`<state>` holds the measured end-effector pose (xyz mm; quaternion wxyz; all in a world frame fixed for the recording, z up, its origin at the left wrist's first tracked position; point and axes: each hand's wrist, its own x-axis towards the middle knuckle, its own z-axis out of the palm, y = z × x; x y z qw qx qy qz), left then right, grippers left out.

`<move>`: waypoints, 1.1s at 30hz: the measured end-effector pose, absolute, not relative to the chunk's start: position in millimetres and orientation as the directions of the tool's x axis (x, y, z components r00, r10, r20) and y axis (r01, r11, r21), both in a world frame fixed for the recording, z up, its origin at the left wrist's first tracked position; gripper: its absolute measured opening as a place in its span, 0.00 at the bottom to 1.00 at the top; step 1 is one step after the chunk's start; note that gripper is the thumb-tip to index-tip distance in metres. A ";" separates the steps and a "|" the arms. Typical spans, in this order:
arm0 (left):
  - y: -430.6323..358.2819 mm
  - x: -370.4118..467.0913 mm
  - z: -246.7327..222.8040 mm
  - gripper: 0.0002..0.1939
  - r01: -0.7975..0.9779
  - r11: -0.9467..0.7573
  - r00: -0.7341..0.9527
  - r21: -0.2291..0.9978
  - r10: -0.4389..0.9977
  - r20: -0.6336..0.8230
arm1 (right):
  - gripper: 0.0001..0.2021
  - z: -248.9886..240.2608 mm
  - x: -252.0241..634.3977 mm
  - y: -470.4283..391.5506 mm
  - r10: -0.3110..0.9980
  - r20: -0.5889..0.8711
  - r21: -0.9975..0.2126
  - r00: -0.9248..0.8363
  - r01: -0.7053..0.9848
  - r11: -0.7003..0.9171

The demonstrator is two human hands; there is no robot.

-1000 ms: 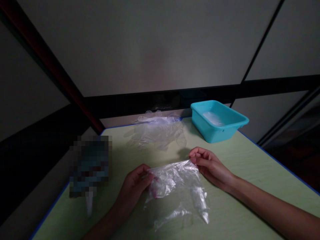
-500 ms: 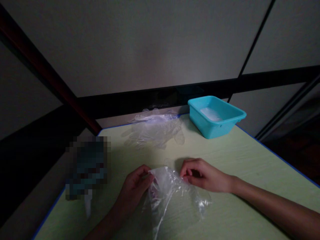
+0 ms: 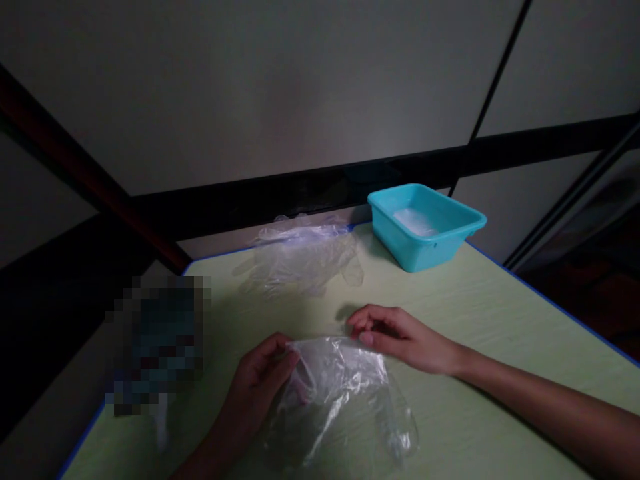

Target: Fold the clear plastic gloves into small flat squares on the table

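A clear, thin plastic glove [image 3: 345,383] is spread between my hands above the near part of the table. My left hand [image 3: 260,373] pinches its upper left corner between thumb and fingers. At the upper right edge is my right hand [image 3: 395,337], its fingers curled and the thumb tip on the plastic. Crinkles and bright reflections run across the glove, and its lower part hangs toward me. Farther back, a loose pile of similar clear gloves [image 3: 305,257] lies near the table's rear edge.
A turquoise plastic basin [image 3: 417,253] stands at the back right, with something whitish inside. On the left is a pixelated dark item [image 3: 160,347] with a white tip below it. The pale green table [image 3: 490,320] has a blue edge and abuts cabinet panels [image 3: 310,100].
My right hand has moved slightly up and left, to the glove's far edge. The glove's upper edge is now straighter and more spread out. The whole view has shifted a little.
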<state>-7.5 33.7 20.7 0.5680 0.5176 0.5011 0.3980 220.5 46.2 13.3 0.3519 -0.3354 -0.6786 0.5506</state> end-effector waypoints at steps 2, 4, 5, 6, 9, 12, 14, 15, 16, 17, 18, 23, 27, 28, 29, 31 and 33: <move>33.1 -8.4 18.6 0.12 0.041 0.160 0.166 0.986 0.972 -0.164 | 0.09 16.0 219.0 43.4 0.829 0.105 -0.976 -0.550 0.102 0.192; 32.5 -9.5 16.5 0.11 0.014 0.176 0.163 0.984 0.971 -0.176 | 0.11 17.6 218.3 40.6 0.844 0.117 -0.960 -0.524 0.158 0.231; 32.3 -10.1 15.7 0.10 -0.002 0.177 0.172 0.984 0.970 -0.174 | 0.12 17.9 218.4 39.6 0.856 0.124 -0.949 -0.501 0.193 0.250; 32.1 -10.6 15.1 0.10 -0.017 0.177 0.184 0.984 0.968 -0.170 | 0.14 17.9 218.8 38.9 0.868 0.134 -0.936 -0.478 0.226 0.269; 31.7 -11.3 14.9 0.08 -0.067 0.157 0.214 0.985 0.967 -0.139 | 0.16 16.0 220.1 38.8 0.870 0.157 -0.919 -0.468 0.254 0.302; 31.5 -11.2 15.5 0.08 -0.101 0.150 0.229 0.983 0.965 -0.124 | 0.14 12.1 219.6 40.9 0.858 0.143 -0.955 -0.492 0.159 0.251; 31.4 -11.1 15.7 0.09 -0.113 0.152 0.242 0.982 0.963 -0.121 | 0.13 9.4 218.4 43.3 0.867 0.123 -0.982 -0.483 0.069 0.178; 31.3 -11.0 15.6 0.09 -0.116 0.150 0.247 0.982 0.962 -0.118 | 0.13 8.4 218.0 44.7 0.873 0.117 -0.989 -0.474 0.024 0.146; 31.2 -10.9 15.5 0.09 -0.117 0.147 0.249 0.982 0.962 -0.115 | 0.12 7.7 217.8 46.2 0.879 0.114 -0.992 -0.463 -0.013 0.122; 31.0 -10.9 15.2 0.09 -0.117 0.146 0.250 0.982 0.961 -0.114 | 0.11 7.4 217.9 47.7 0.884 0.113 -0.994 -0.453 -0.043 0.105; 30.8 -10.9 15.0 0.09 -0.118 0.148 0.248 0.982 0.962 -0.115 | 0.11 7.4 218.3 49.1 0.889 0.115 -0.993 -0.443 -0.065 0.096; 30.4 -10.8 12.9 0.11 -0.144 0.169 0.243 0.975 0.961 -0.131 | 0.10 8.7 221.2 52.6 0.899 0.107 -0.994 -0.426 -0.059 0.090; 30.8 -10.8 12.1 0.13 -0.138 0.168 0.246 0.976 0.960 -0.131 | 0.10 8.1 221.7 52.6 0.899 0.092 -0.996 -0.428 -0.029 0.088; 30.8 -10.9 12.2 0.13 -0.135 0.165 0.236 0.977 0.963 -0.130 | 0.10 7.7 221.9 53.0 0.901 0.094 -0.995 -0.423 -0.023 0.093; 30.9 -11.0 12.4 0.14 -0.132 0.159 0.225 0.978 0.966 -0.127 | 0.10 7.2 222.3 53.6 0.903 0.100 -0.995 -0.419 -0.014 0.104; 31.1 -11.5 12.7 0.14 -0.109 0.150 0.215 0.983 0.969 -0.125 | 0.11 6.1 223.7 55.3 0.903 0.116 -0.991 -0.414 0.010 0.132; 31.7 -12.1 12.7 0.14 -0.077 0.151 0.224 0.986 0.966 -0.130 | 0.11 4.9 225.6 57.3 0.901 0.134 -0.986 -0.412 0.031 0.161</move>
